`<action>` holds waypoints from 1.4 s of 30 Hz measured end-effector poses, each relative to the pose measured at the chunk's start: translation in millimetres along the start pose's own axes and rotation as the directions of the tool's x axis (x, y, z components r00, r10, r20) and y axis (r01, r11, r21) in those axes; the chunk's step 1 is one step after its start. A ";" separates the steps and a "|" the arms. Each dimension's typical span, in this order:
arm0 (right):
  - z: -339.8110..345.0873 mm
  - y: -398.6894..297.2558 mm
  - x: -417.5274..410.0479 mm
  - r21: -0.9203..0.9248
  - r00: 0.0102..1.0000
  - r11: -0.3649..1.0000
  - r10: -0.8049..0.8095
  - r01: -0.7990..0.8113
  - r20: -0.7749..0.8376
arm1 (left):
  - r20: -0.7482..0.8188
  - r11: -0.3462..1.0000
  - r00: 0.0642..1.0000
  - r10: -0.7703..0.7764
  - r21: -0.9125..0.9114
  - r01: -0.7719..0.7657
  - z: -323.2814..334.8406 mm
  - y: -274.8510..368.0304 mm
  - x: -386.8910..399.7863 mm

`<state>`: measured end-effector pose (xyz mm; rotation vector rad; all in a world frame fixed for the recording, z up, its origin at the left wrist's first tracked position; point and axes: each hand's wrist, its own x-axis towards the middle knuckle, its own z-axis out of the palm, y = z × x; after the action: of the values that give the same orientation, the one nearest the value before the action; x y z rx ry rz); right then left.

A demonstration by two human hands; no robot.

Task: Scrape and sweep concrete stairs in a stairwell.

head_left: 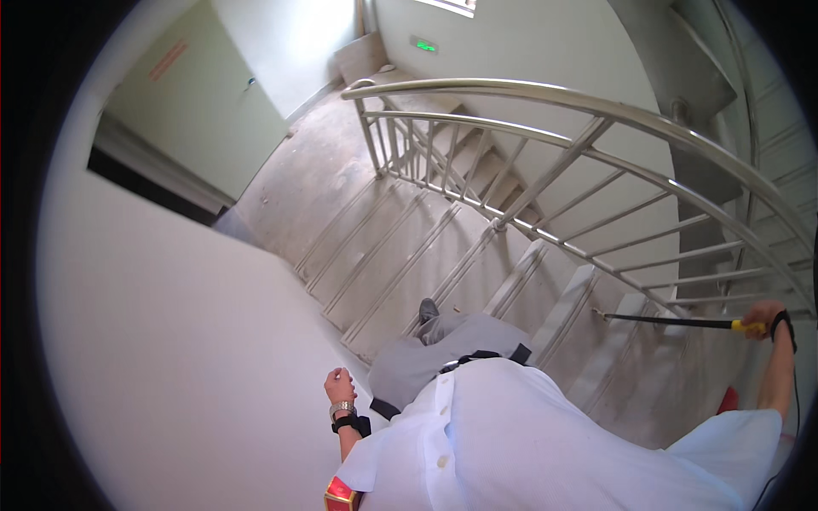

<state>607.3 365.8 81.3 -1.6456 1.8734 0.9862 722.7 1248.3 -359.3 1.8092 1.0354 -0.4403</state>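
At the right, my right hand [759, 319] is closed around the yellow grip of a long black rod-like tool [671, 320]. The rod points left over the stairs and ends in a small metal tip, whose kind I cannot make out. My left hand [340, 385] hangs beside the white wall with its fingers curled, and nothing shows in it. A metal watch and a black strap are on that wrist. One dark shoe [428, 310] stands on a step of the staircase [396, 255].
A stainless steel railing [537, 91] curves along the right of the stairs. Below is a concrete landing [313, 166] with a pale green door [198, 96], ajar, at the left. More steps [476, 160] descend behind the railing. A green lit sign [424, 45] is on the far wall.
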 end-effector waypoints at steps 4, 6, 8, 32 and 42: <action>14.1 35.3 -3.7 0.160 0.998 0.985 0.062 -0.064 0.019 | 0.145 0.992 0.988 0.054 0.106 -0.070 3.6 1.2 64.1; 43.8 12.9 -32.6 0.141 0.997 0.987 0.073 -0.071 -0.009 | 0.150 0.979 0.988 -0.028 0.205 -0.003 -0.7 7.4 76.7; 67.1 23.1 -47.3 0.189 0.996 0.978 0.085 -0.084 0.002 | 0.187 0.970 0.977 -0.102 0.237 0.056 -3.6 12.0 88.7; 373.1 51.3 -176.7 0.425 0.935 0.905 0.149 0.002 -0.322 | 0.494 0.743 0.869 0.026 0.572 -0.347 -54.8 58.0 413.6; 493.4 -11.0 -192.5 0.524 0.936 0.850 0.138 0.057 -0.324 | 0.703 0.483 0.574 0.420 0.362 -0.797 137.0 354.0 324.4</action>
<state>594.9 865.3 -94.5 -1.5015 2.1620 0.1391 1213.8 1216.9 -443.5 2.3205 -0.3261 -0.8318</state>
